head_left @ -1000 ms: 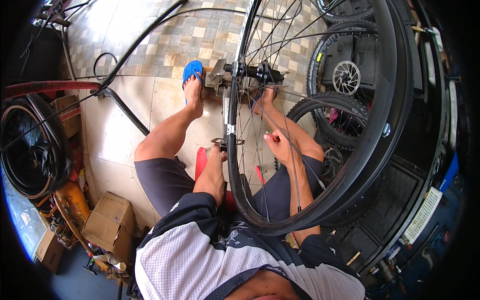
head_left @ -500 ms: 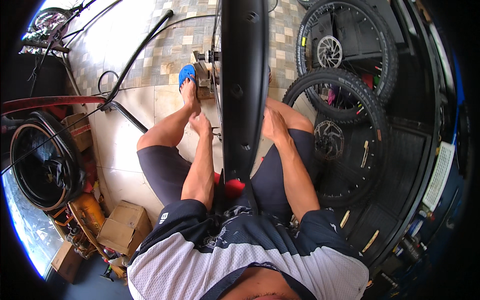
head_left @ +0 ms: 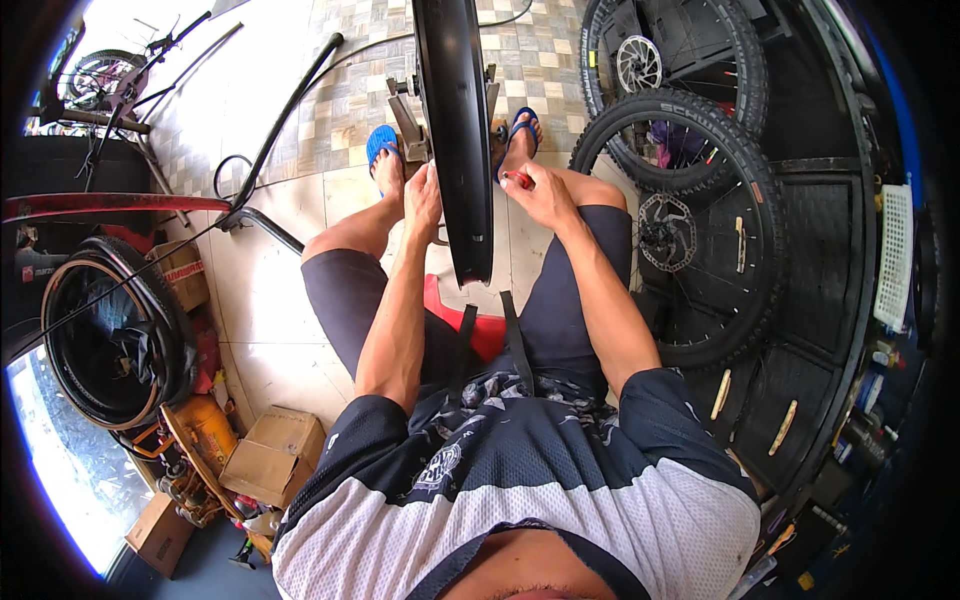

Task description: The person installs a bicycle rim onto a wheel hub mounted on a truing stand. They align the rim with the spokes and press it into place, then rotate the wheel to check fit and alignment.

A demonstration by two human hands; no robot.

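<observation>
Upper centre, black wheel rim (head_left: 458, 150): upright, seen edge-on, at a metal stand (head_left: 408, 118).
Left hand (head_left: 424, 202): close against the rim's left side; cannot tell whether it grips anything.
Right hand (head_left: 546, 197): apart from the left, right of the rim, fingers curled around a small red tool (head_left: 519, 180).
Right side: overlapping tyred wheels (head_left: 680, 103).
Lower left: cardboard box (head_left: 275, 455).
</observation>
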